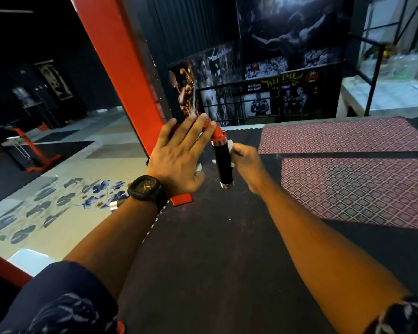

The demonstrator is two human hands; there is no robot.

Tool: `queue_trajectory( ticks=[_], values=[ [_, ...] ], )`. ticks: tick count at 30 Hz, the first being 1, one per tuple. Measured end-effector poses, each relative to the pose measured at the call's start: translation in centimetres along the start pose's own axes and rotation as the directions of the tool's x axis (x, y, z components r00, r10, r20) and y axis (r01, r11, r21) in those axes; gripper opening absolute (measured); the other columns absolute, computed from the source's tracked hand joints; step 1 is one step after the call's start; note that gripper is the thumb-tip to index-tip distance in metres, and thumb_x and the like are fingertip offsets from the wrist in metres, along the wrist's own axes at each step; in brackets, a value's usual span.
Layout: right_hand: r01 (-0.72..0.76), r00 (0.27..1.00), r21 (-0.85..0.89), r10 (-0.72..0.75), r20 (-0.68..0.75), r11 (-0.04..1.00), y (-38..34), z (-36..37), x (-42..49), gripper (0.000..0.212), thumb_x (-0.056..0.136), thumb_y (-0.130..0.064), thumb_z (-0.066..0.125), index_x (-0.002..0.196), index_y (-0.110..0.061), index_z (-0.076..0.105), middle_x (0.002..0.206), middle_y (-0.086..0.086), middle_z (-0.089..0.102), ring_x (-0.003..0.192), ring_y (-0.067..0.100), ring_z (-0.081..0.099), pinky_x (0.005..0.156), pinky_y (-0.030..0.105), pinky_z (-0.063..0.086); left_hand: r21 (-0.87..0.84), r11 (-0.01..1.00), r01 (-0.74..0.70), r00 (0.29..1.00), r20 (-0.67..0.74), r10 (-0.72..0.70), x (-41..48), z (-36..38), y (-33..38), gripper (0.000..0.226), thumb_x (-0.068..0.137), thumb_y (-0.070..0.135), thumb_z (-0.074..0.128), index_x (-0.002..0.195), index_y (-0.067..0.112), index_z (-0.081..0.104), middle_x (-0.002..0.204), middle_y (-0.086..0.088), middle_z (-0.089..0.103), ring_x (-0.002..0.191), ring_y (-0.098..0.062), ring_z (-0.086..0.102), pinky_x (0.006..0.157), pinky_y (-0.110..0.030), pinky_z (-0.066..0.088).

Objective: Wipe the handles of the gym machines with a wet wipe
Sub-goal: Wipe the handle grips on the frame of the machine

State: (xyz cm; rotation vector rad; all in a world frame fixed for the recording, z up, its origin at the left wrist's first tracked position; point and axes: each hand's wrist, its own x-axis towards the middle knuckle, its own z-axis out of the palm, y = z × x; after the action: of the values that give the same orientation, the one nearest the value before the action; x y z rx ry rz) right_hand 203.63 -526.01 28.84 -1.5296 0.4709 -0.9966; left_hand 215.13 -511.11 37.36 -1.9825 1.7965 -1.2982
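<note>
The person is working on one handle of a red gym machine. The right hand (245,157) is pressing a white wet wipe (229,143) against the far side of the black handle (221,160), which is hanging down from the machine's red arm (217,132) above the dark floor mat (227,237). This hand's grip is curling round the wipe and pinching it. The left hand (179,160) is lying flat on the red arm just beside the handle's top, its grip spread, fingers straight, holding nothing.

From this, the wiping of this handle looks to be under way rather than finished: the wipe is sitting near the upper chrome collar, so the lower stretch is probably not yet covered. A second chrome-ended handle (114,205) is peeking out behind the left forearm, and whether it is wiped cannot be told. Another red machine (34,150) is standing toward the far left of the floor, so more handles are likely waiting.
</note>
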Motion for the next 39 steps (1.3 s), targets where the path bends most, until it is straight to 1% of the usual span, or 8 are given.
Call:
queue_trajectory(
  ticks=[4, 8, 14, 22, 26, 29, 33, 39],
  values=[
    [-0.057, 0.998, -0.104, 0.060, 0.031, 0.993, 1.6, -0.9, -0.6, 0.017, 0.097, -0.008, 0.058, 0.097, -0.011, 0.075, 0.090, 0.003, 0.076, 0.086, 0.015, 0.071, 0.077, 0.031, 0.057, -0.008, 1.000, -0.003, 1.000, -0.009, 0.003, 0.1, -0.1, 0.1, 0.099, 0.069, 0.047, 0.044, 0.159, 0.016, 0.018, 0.165, -0.008, 0.020, 0.151, -0.028, 0.022, 0.121, -0.049, 0.003],
    [-0.145, 0.969, -0.210, 0.097, -0.225, 0.967, 5.0, 0.3, -3.7, 0.016, 0.094, -0.010, 0.061, 0.095, -0.016, 0.075, 0.079, -0.002, 0.072, 0.071, 0.009, 0.065, 0.062, 0.023, 0.049, -0.007, 1.000, -0.011, 1.000, -0.009, 0.011, 0.0, -0.1, 0.2, 0.101, 0.069, 0.046, 0.050, 0.160, 0.016, 0.017, 0.166, -0.008, 0.018, 0.152, -0.027, 0.018, 0.121, -0.048, 0.001],
    [0.180, 0.827, -0.296, -0.307, -0.471, 0.938, 4.6, 3.3, -7.6, 0.012, 0.089, -0.010, 0.072, 0.101, -0.010, 0.071, 0.094, 0.001, 0.066, 0.083, 0.007, 0.062, 0.072, 0.013, 0.050, -0.027, 0.999, -0.022, 1.000, 0.012, 0.022, -0.6, -0.6, 0.0, 0.101, 0.071, 0.045, 0.050, 0.160, 0.017, 0.012, 0.168, -0.007, 0.009, 0.154, -0.024, 0.009, 0.123, -0.047, -0.004],
    [0.451, 0.801, -0.380, -0.554, -0.225, 0.807, 2.4, 7.4, -8.8, 0.016, 0.090, -0.011, 0.071, 0.103, -0.003, 0.073, 0.105, 0.001, 0.061, 0.097, -0.005, 0.055, 0.081, 0.011, 0.048, -0.133, 0.991, -0.019, 1.000, 0.019, 0.021, -4.2, -0.2, 0.6, 0.084, 0.081, 0.037, 0.039, 0.159, 0.012, 0.019, 0.167, -0.010, 0.009, 0.155, -0.025, 0.007, 0.125, -0.048, 0.003],
    [0.466, 0.806, -0.406, -0.567, -0.172, 0.786, 2.2, 8.8, -9.8, 0.017, 0.092, -0.010, 0.068, 0.108, -0.009, 0.073, 0.110, 0.006, 0.061, 0.101, 0.016, 0.062, 0.084, 0.026, 0.054, -0.210, 0.977, 0.040, 0.999, 0.043, -0.032, -8.1, -0.4, 0.1, 0.084, 0.077, 0.033, 0.038, 0.158, 0.014, 0.021, 0.164, -0.006, 0.006, 0.154, -0.020, 0.004, 0.125, -0.043, -0.003],
    [0.504, 0.800, -0.385, -0.586, -0.131, 0.774, 2.3, 10.2, -11.0, 0.015, 0.091, -0.009, 0.067, 0.106, -0.007, 0.072, 0.111, 0.009, 0.061, 0.104, 0.022, 0.063, 0.087, 0.028, 0.052, -0.344, 0.931, 0.125, 0.992, 0.023, -0.125, -11.5, -0.6, -0.2, 0.075, 0.082, 0.033, 0.040, 0.154, 0.012, 0.034, 0.163, -0.010, 0.022, 0.152, -0.024, 0.017, 0.125, -0.044, 0.010],
    [0.573, 0.783, -0.384, -0.622, -0.003, 0.724, 1.7, 13.0, -12.8, 0.017, 0.094, -0.011, 0.067, 0.110, -0.009, 0.073, 0.107, 0.007, 0.062, 0.097, 0.023, 0.063, 0.084, 0.031, 0.053, -0.434, 0.819, 0.376, 0.926, 0.138, -0.353, -16.4, 0.2, -1.2, 0.071, 0.083, 0.033, 0.046, 0.150, 0.008, 0.040, 0.159, -0.016, 0.034, 0.146, -0.030, 0.030, 0.118, -0.048, 0.025],
    [0.578, 0.785, -0.567, -0.591, 0.188, 0.587, 1.8, 18.2, -13.3, 0.037, 0.091, -0.004, 0.066, 0.128, -0.007, 0.064, 0.121, 0.013, 0.057, 0.106, 0.029, 0.057, 0.090, 0.041, 0.052, -0.461, 0.585, 0.667, 0.745, 0.419, -0.519, -21.1, 3.5, -2.4, 0.080, 0.092, 0.016, 0.063, 0.159, 0.013, 0.019, 0.167, -0.007, 0.012, 0.154, -0.023, 0.010, 0.125, -0.041, 0.017]
  ],
)
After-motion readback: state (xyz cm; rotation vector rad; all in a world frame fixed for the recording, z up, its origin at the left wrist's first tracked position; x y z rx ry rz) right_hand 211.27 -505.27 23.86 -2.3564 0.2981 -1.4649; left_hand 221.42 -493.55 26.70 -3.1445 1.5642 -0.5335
